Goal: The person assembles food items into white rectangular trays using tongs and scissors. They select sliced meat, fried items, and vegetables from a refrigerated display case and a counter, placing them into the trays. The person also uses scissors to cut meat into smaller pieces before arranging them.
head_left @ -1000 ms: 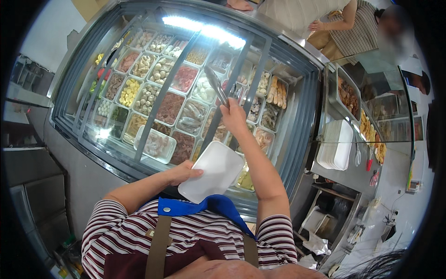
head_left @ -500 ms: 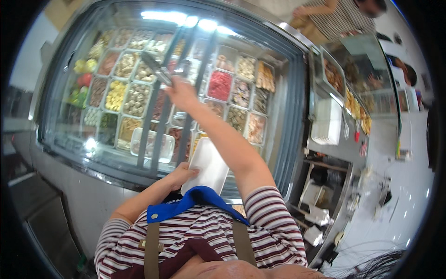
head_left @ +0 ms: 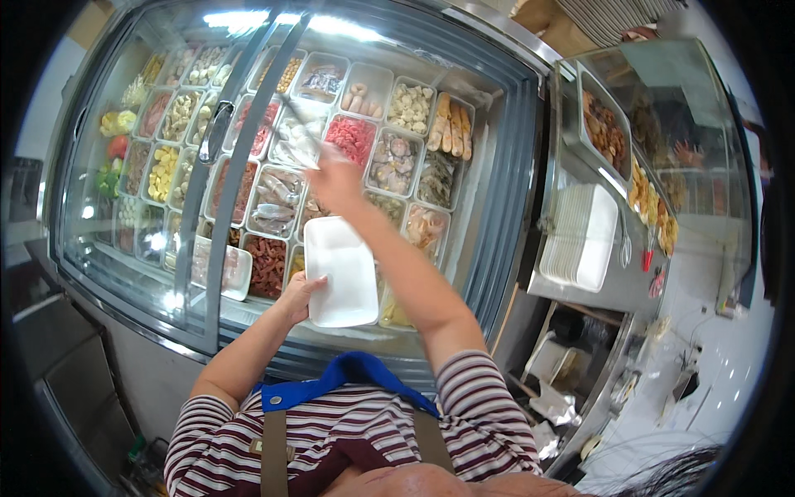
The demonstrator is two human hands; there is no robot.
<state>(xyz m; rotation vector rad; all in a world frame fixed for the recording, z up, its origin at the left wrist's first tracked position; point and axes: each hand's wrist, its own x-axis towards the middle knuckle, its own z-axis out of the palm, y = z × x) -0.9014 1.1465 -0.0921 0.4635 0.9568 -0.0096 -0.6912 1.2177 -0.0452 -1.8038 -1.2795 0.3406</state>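
My left hand [head_left: 300,296] grips a white foam tray [head_left: 341,277] by its left edge, the tray's inner side facing up with nothing in it. In my right hand [head_left: 335,178] are metal tongs [head_left: 300,137], smeared by motion; they reach over the food bins near a tub of shredded red meat [head_left: 349,139]. Around them, inside the display chiller, are a bin of pale wrapped pieces [head_left: 276,199], grey meat slices [head_left: 392,161] and dark red strips [head_left: 267,265]. A sliding glass door [head_left: 195,240] covers the bins on the left.
To the right stands a stack of white foam trays [head_left: 575,236] on a counter, beside a metal pan of browned cooked meat [head_left: 606,124] and a whisk [head_left: 626,247]. A wrapped foam tray [head_left: 224,267] lies at the chiller's front, behind the glass. An open shelf [head_left: 571,344] sits below the counter.
The glass door has slid left, uncovering more bins. My left hand has lifted the foam tray forward, over the chiller's front. My right hand with the tongs has moved slightly right and nearer.
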